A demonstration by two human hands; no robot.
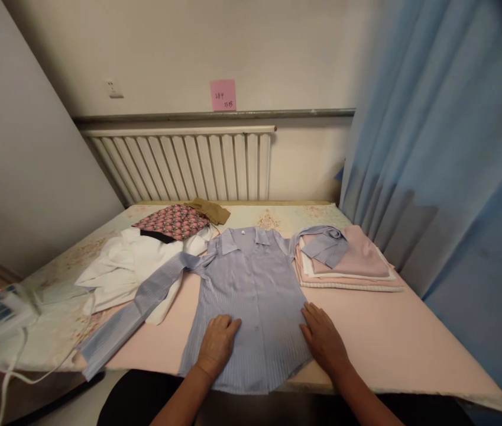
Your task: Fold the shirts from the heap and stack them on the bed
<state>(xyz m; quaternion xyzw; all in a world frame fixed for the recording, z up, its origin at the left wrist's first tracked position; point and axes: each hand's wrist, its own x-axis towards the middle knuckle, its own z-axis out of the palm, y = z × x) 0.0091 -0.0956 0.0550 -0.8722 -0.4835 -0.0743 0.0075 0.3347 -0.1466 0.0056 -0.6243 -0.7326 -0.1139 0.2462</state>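
Observation:
A blue-grey striped button-up shirt (255, 307) lies spread front side up, its collar toward the wall and its hem over the table's near edge. My left hand (219, 344) rests palm down on the lower left of the shirt, thumb held out to the side. At the shirt's right side edge, my right hand (324, 340) touches the cloth with its fingers stretched out. One sleeve runs down to the left past the table edge. The other is bent over a pile of folded pink and white cloth (361, 254).
White garments (126, 263) are heaped at the left, with a patterned pink-and-black cloth (173, 222) and a brown cloth (210, 210) behind. A power strip (9, 310) with white cables sits at far left. A radiator (184, 165) and blue curtain (414, 148) border the table.

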